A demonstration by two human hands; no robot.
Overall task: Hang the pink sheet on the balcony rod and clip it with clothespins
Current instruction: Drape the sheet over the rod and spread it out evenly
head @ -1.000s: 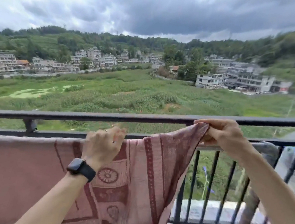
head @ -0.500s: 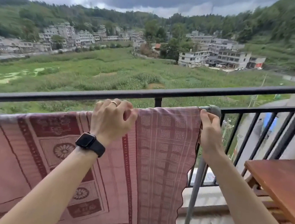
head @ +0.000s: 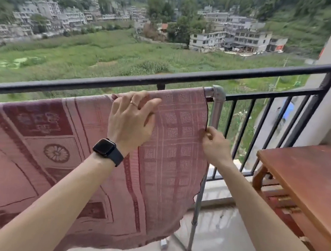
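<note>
Straightening, by judgement, not yet clipping. Found pink sheet (head: 168, 146) draped over the grey rod (head: 210, 92) just inside the balcony railing (head: 103, 82), side edge near the rod's elbow. Pressed down on top with left hand (head: 132, 119), fingers flat and spread; pinched the side hem with right hand (head: 214, 141). Saw no clothespins; likely needed fetching next.

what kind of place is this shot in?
Most likely an upper-floor home balcony in a hillside village: a black metal railing, a pink sheet draped over a grey drying rod, and green fields with low-rise buildings beyond. A wooden table stands at right.
</note>
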